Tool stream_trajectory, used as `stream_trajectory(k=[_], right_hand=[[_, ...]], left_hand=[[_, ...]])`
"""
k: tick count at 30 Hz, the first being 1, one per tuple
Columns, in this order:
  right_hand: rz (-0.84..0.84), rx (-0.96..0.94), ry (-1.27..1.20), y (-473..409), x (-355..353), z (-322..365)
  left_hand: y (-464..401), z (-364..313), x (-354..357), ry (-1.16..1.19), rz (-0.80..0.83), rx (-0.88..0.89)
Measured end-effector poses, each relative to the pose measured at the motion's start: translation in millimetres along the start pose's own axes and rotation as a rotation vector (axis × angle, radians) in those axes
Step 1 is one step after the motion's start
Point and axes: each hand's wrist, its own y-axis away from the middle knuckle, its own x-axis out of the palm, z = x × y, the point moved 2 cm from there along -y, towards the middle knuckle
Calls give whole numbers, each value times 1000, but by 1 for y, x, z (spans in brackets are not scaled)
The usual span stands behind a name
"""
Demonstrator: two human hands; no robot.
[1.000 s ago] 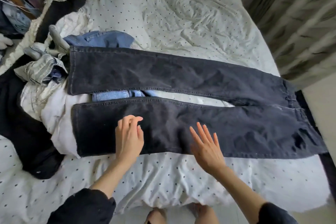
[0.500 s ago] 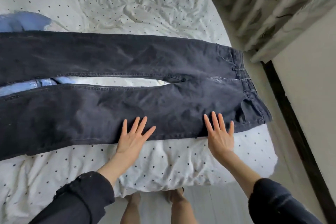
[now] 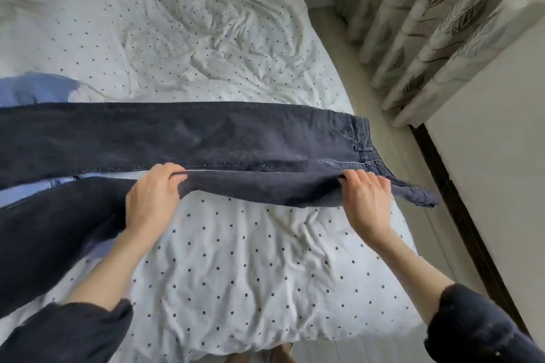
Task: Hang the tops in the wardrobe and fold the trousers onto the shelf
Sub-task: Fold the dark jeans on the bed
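The dark trousers (image 3: 206, 138) are lying lengthwise across the bed (image 3: 236, 268), waistband reaching toward its right edge, legs running off past the left. The near leg's edge is sitting pinched inside both sets of fingers: the left hand (image 3: 150, 197) is gripping it near mid-thigh, fingers (image 3: 165, 169) curled over the fabric; the right hand (image 3: 365, 200) is gripping it close to the hip, fingers (image 3: 356, 175) curled over the fold. Between the two hands the cloth is hanging raised off the sheet. Light blue jeans (image 3: 35, 88) are peeking out beneath the far leg at the left edge. The bed is wearing a crumpled white dotted sheet; leaf-patterned curtains (image 3: 427, 32) are hanging beyond its far right corner. Both forearms are reaching forward, dark sleeves (image 3: 73, 333) pushed back
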Motion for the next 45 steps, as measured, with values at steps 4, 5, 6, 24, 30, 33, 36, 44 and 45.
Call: stream_trajectory(k=[4,5,6,24,30,33,36,44,45], right_hand=[[-69,49,12,-83,-3,9],[-60,52,26,-103,1,10],[-49,52,32,-129,10,13],[414,140,-94,-217,153,38],[204,133,-23,-246,153,38],[287,217,-124,-245,156,48],[244,148,-278,-226,150,84],[532,-232,18,-154,165,167],[531,-196,15,-155,162,171]], left_hand=[[-93,-7,-21,158,92,16],[-117,-8,-20,167,140,15],[-148,-9,-16,158,193,9],[-260,40,118,-177,423,129],[-256,38,117,-330,279,219],[-249,33,122,-467,268,219],[-233,29,113,-486,233,198],[-160,97,2,-628,220,6],[-145,108,-10,-605,216,-52]])
